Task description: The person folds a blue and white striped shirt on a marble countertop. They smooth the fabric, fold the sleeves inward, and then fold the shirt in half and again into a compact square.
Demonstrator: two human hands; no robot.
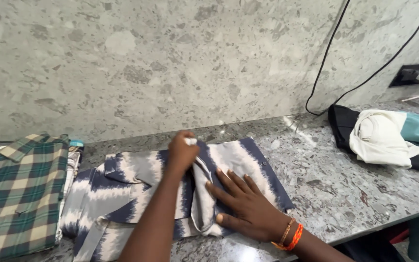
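Observation:
A navy-and-white striped shirt (pixel 122 194) lies spread on a grey speckled stone counter (pixel 335 179), collar toward the left. My left hand (pixel 182 153) is closed on a fold of the shirt's fabric near the middle and lifts it slightly. My right hand (pixel 246 206) lies flat with fingers spread, pressing the shirt down just right of that fold. It wears orange and beaded bracelets at the wrist.
A folded green-and-cream checked shirt (pixel 15 194) sits at the left. At the right lies a heap of clothes: black, white (pixel 381 136) and teal. Black cables (pixel 326 63) run down the stone wall to a socket (pixel 415 75). The counter's front edge runs at lower right.

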